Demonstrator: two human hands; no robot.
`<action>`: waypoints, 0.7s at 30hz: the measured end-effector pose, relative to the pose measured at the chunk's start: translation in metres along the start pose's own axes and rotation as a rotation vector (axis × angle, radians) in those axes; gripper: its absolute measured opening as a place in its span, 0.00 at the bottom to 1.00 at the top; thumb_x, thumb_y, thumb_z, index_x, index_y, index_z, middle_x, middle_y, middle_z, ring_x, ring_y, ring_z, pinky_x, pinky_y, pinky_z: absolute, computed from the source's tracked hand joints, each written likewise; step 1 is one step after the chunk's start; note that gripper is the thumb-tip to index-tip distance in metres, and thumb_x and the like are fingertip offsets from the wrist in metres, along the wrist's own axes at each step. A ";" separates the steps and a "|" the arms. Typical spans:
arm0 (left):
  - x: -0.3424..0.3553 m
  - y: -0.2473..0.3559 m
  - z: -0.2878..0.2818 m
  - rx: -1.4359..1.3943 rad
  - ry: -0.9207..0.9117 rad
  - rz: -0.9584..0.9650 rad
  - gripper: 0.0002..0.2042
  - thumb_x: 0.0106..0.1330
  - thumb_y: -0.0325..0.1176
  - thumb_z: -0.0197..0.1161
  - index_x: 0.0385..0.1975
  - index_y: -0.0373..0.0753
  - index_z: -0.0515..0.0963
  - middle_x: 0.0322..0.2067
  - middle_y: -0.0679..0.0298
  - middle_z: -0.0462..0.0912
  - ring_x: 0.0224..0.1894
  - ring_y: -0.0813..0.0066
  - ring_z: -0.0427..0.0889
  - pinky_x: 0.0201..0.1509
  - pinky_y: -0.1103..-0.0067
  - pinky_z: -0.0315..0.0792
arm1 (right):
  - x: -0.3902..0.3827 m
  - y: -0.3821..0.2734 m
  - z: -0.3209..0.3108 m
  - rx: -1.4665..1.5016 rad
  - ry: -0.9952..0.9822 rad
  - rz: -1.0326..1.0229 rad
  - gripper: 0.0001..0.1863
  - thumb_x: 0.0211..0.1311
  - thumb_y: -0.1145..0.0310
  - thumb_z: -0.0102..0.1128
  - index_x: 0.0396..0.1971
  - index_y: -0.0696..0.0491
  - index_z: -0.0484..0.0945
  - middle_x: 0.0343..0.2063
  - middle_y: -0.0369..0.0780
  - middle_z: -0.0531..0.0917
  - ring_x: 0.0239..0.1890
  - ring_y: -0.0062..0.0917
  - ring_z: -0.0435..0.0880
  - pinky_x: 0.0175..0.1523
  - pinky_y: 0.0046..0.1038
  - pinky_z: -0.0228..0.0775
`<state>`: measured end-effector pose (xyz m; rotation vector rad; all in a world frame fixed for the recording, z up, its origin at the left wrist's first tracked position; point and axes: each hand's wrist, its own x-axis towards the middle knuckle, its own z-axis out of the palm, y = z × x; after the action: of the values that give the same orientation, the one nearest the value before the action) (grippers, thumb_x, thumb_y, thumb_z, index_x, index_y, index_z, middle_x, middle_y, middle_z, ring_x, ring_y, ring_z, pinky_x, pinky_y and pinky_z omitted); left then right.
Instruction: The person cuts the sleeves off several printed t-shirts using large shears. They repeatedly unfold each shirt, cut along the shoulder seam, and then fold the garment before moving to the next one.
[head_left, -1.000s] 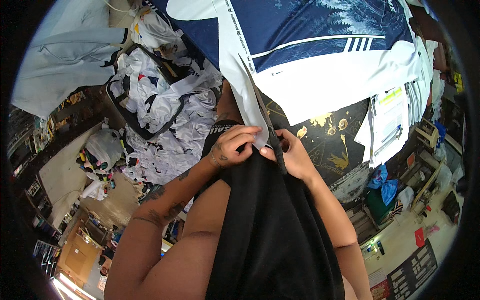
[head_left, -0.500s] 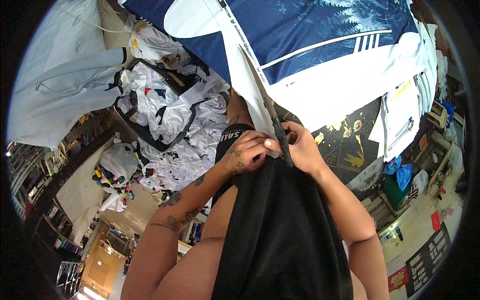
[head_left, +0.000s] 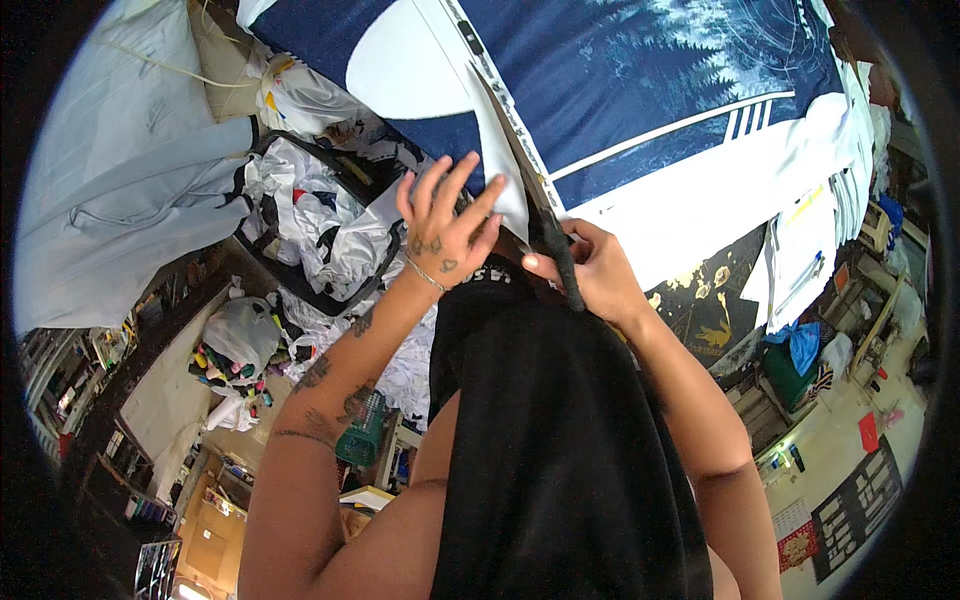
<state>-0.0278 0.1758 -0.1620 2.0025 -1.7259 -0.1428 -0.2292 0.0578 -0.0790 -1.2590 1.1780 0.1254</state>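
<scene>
**Hands at the top edge of a black cloth**

Cluttered workroom all around: heaps of white scraps, shelves, a floor far below. At the centre, the right hand point(head_left: 590, 272) is closed around a dark strap point(head_left: 553, 245), thumb and fingers pinching it where it meets the top of the black cloth point(head_left: 560, 450). The left hand point(head_left: 445, 225) is lifted just beside it, fingers spread apart and gripping nothing, its heel near the cloth's upper edge. That cloth hangs down between both forearms, filling the lower middle of the view. Behind the hands lies a blue and white printed shirt point(head_left: 660, 110). To the left, a black bin point(head_left: 315, 225) holds white scraps, beside a pale grey sheet point(head_left: 120, 190).
</scene>
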 end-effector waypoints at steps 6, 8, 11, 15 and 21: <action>-0.003 0.002 0.000 -0.069 -0.020 -0.075 0.22 0.53 0.36 0.70 0.52 0.57 0.88 0.62 0.68 0.80 0.64 0.63 0.71 0.71 0.53 0.49 | 0.015 -0.022 0.008 0.005 -0.048 0.100 0.31 0.54 0.50 0.83 0.48 0.58 0.82 0.21 0.33 0.83 0.22 0.14 0.78 0.28 0.18 0.66; 0.000 -0.001 -0.003 -0.091 -0.026 -0.064 0.19 0.54 0.38 0.70 0.48 0.57 0.89 0.59 0.71 0.81 0.62 0.67 0.72 0.70 0.54 0.50 | 0.024 -0.030 0.010 0.014 -0.013 -0.002 0.31 0.54 0.51 0.83 0.48 0.58 0.82 0.21 0.33 0.82 0.22 0.14 0.78 0.28 0.18 0.66; 0.003 -0.006 -0.005 -0.115 -0.026 0.001 0.15 0.57 0.37 0.70 0.46 0.55 0.89 0.58 0.71 0.82 0.60 0.66 0.71 0.71 0.55 0.50 | 0.033 -0.043 0.008 0.036 -0.037 0.073 0.33 0.53 0.49 0.83 0.47 0.60 0.83 0.24 0.34 0.83 0.25 0.15 0.77 0.31 0.20 0.67; 0.004 -0.010 -0.002 -0.201 -0.012 0.018 0.13 0.56 0.35 0.72 0.42 0.51 0.88 0.55 0.72 0.84 0.55 0.67 0.74 0.69 0.54 0.52 | 0.043 -0.056 0.007 0.052 -0.035 0.108 0.32 0.51 0.51 0.85 0.46 0.60 0.84 0.25 0.34 0.83 0.27 0.14 0.77 0.32 0.20 0.67; 0.006 -0.014 0.003 -0.282 -0.009 0.037 0.11 0.54 0.31 0.73 0.39 0.49 0.86 0.47 0.74 0.87 0.48 0.71 0.78 0.65 0.56 0.56 | 0.061 -0.076 0.005 0.010 -0.012 0.145 0.35 0.50 0.48 0.84 0.47 0.61 0.83 0.25 0.36 0.84 0.27 0.15 0.78 0.32 0.22 0.69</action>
<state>-0.0148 0.1705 -0.1689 1.7669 -1.6449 -0.3624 -0.1492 0.0026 -0.0738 -1.1623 1.2580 0.2329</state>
